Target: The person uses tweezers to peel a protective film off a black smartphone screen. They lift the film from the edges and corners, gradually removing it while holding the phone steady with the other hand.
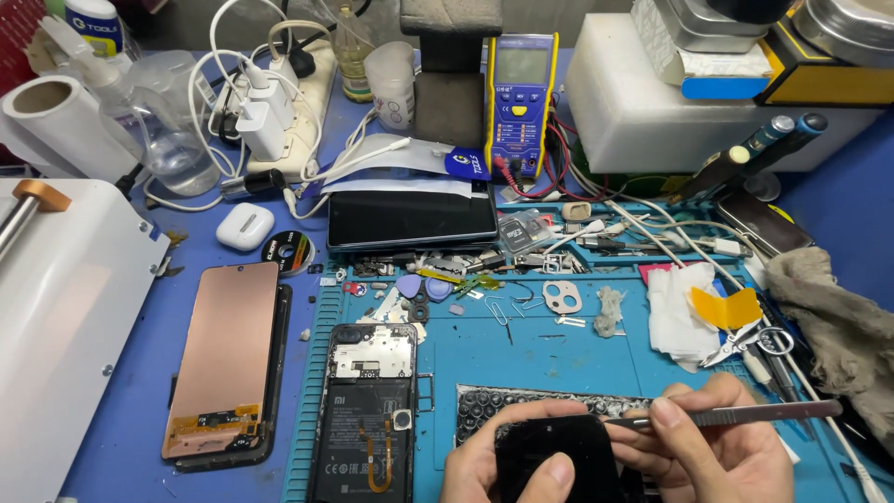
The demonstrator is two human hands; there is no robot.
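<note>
Black panel (557,456) pinched in left hand (484,461) grip | right hand (717,447) grip pinches tweezers (736,414), level, tip leftward

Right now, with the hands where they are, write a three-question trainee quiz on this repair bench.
1. True or false: the right hand holds the slim metal tweezers.
2. What does the left hand grip? A) the flat black phone part B) the white earbud case C) the yellow multimeter
3. Fill in: the opened black phone with exposed battery lies to the ____ of the copper-backed screen panel, as the camera sees it.

Key: 1 true; 2 A; 3 right.
</note>
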